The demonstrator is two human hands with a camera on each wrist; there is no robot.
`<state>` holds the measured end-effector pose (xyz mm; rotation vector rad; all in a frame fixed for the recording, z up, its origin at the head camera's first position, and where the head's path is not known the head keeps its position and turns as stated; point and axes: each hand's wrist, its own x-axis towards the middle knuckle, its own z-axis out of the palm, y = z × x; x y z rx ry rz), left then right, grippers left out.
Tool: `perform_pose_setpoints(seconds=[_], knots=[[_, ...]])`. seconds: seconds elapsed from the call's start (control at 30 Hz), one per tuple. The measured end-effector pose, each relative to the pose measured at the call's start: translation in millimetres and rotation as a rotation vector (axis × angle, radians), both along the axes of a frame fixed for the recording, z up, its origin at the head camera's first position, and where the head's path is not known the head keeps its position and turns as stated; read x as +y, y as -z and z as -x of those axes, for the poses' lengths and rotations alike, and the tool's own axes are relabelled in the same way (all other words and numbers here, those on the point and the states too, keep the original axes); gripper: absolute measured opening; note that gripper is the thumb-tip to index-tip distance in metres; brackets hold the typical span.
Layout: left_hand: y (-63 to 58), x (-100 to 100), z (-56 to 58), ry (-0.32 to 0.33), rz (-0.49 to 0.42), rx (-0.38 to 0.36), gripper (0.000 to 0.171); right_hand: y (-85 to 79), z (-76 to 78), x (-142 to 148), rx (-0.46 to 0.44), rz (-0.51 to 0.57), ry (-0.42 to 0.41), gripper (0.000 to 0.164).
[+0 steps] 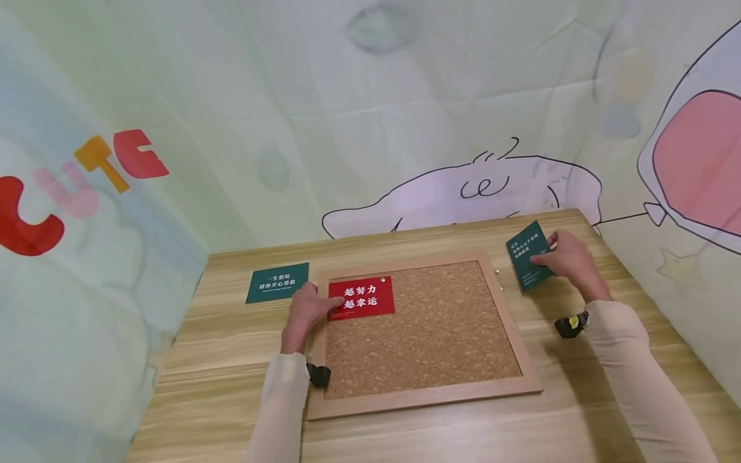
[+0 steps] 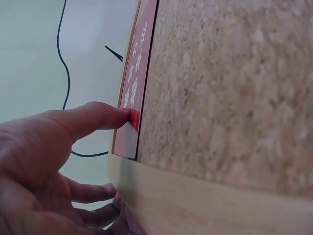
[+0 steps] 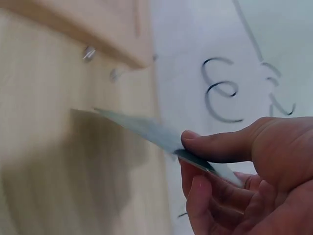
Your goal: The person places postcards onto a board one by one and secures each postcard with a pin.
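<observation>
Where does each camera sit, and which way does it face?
Head: worn on the head, facing forward and down at the corkboard; left hand, right hand and sleeves show.
Left wrist: worn there, facing along the corkboard past the red card; only the left hand shows.
Right wrist: worn there, facing the held green card; only the right hand shows.
Shared: head and left wrist both show the red card under the left thumb.

A wood-grain table (image 1: 220,347) stands between creased, pale green walls (image 1: 243,96) under soft light, with colourful letters (image 1: 95,154) spelling CUTE on the left, a line-drawn figure (image 1: 431,196) behind, and a pink balloon (image 1: 703,161) and star (image 1: 677,265) on the right.
</observation>
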<state>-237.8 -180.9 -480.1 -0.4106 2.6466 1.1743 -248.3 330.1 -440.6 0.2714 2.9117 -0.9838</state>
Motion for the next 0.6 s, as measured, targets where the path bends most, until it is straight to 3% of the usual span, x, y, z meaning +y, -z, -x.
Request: perform_pose_setpoints(seconds=[0.27,0.43,0.6], knots=[[-3.0,-0.5,-1.5,-0.011,-0.018,-0.004,0.067,-15.2,2.1,-42.2,-0.020,0.259,-0.020,0.048],[-3.9,0.0,-1.1,-0.012,-0.021,-0.010,0.067,-7.1,0.8,-74.8,-0.097,0.381,-0.046,0.048],[-2.2,-0.2,-0.9,-0.007,-0.021,-0.012,0.068,3.6,-3.0,-100.2,-0.136,0.432,-0.066,0.046]])
